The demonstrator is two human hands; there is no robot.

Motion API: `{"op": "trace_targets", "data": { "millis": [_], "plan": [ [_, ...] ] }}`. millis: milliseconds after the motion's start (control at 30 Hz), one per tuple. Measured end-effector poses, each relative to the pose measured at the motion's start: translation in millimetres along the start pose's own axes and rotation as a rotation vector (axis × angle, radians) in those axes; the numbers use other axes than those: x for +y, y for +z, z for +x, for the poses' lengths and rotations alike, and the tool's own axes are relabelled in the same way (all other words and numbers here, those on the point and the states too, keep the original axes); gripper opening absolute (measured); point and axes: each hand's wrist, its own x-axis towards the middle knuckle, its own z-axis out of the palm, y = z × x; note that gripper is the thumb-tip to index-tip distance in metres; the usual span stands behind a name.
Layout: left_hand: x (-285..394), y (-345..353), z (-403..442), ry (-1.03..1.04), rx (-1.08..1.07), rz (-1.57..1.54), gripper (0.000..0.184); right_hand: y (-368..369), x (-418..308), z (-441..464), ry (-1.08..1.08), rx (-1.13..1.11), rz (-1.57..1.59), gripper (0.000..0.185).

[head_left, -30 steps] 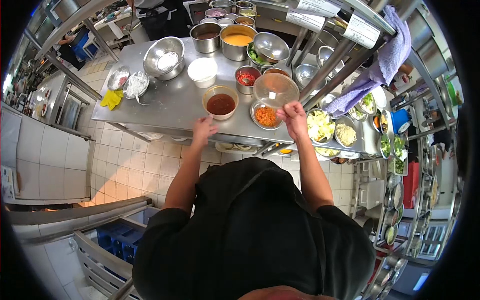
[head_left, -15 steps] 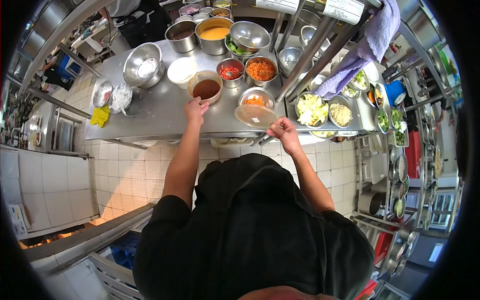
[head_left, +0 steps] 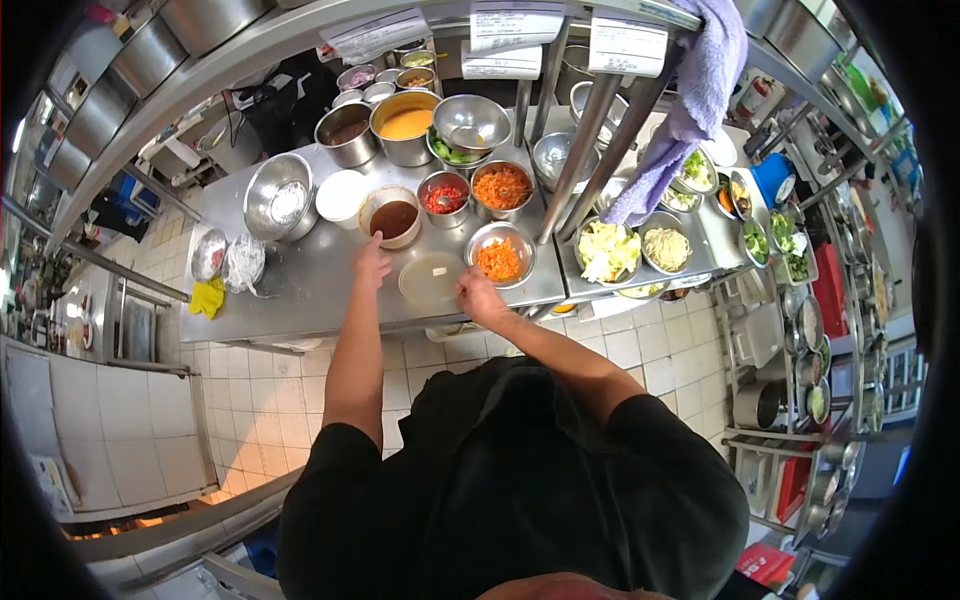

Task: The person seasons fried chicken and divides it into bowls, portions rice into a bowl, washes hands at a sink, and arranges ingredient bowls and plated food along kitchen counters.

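On the steel counter, a tub of brown sauce (head_left: 394, 219) stands uncovered. My left hand (head_left: 372, 264) is at its near side, index finger stretched up to the rim, the other fingers partly hidden. My right hand (head_left: 481, 297) pinches the right edge of a translucent round lid (head_left: 428, 280), which is level and just in front of the tub, apart from it. Whether the lid touches the counter I cannot tell. To the right of the lid sits a steel bowl of diced orange vegetable (head_left: 498, 259). A stack of white lids (head_left: 341, 196) lies left of the tub.
Behind stand pots of red pieces (head_left: 443, 198), shredded carrot (head_left: 502, 188) and orange sauce (head_left: 405, 126). Steel bowls (head_left: 280, 198) and a yellow cloth (head_left: 207, 298) are at left. Shelf posts (head_left: 583, 150) and a hanging purple towel (head_left: 680, 115) rise at right, beside cabbage (head_left: 608, 250) and noodles (head_left: 666, 249).
My right hand has carried the lid leftward, away from the bowl of diced orange vegetable towards the sauce tub. My left hand stays by the tub. The camera view has tilted upward.
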Motion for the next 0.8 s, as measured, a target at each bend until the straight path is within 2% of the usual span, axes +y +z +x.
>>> {"op": "trace_targets", "data": {
  "millis": [67, 133, 167, 200, 233, 333, 433, 533, 667, 800],
  "plan": [
    [10.1, -3.9, -19.6, 0.183, 0.157, 0.261, 0.050, 22.0, 15.2, 2.1, -0.008, 0.015, -0.098, 0.019],
    [-1.4, -19.5, 2.2, 0.521, 0.174, 0.323, 0.044, 42.2, 32.5, 1.8, -0.054, -0.018, -0.194, 0.022],
    [8.8, -12.4, -20.1, 0.579, 0.206, 0.288, 0.041, 43.1, 39.8, -1.7, -0.052, -0.018, -0.251, 0.025],
    [26.2, -2.7, -54.0, 0.633, 0.218, 0.252, 0.038, 38.2, 37.3, -5.9, 0.046, -0.069, -0.180, 0.027],
    [35.7, 5.2, -75.3, 0.658, 0.159, 0.231, 0.035, 28.2, 31.9, -11.8, 0.144, -0.117, -0.103, 0.030],
    [32.7, 19.9, -99.9, 0.726, 0.038, 0.149, 0.027, -6.4, 27.3, -35.0, -0.061, -0.038, -0.034, 0.022],
    [13.5, 43.5, -126.4, 0.675, -0.041, -0.011, 0.019, -59.3, 17.9, -74.5, 0.182, -0.153, 0.140, 0.019],
    [-9.1, 65.8, -159.6, 0.716, -0.137, 0.110, 0.015, -93.3, 45.5, -121.5, 0.322, -0.174, 0.154, 0.017],
    [-53.8, 113.9, -201.7, 0.691, -0.326, 0.080, 0.014, -136.2, 104.8, -202.2, 0.431, 0.051, 0.152, 0.015],
    [-84.5, 172.0, -246.1, 0.614, -0.521, 0.129, 0.016, -184.5, 159.6, -300.8, 0.710, 0.297, 0.367, 0.017]
  ]
}}
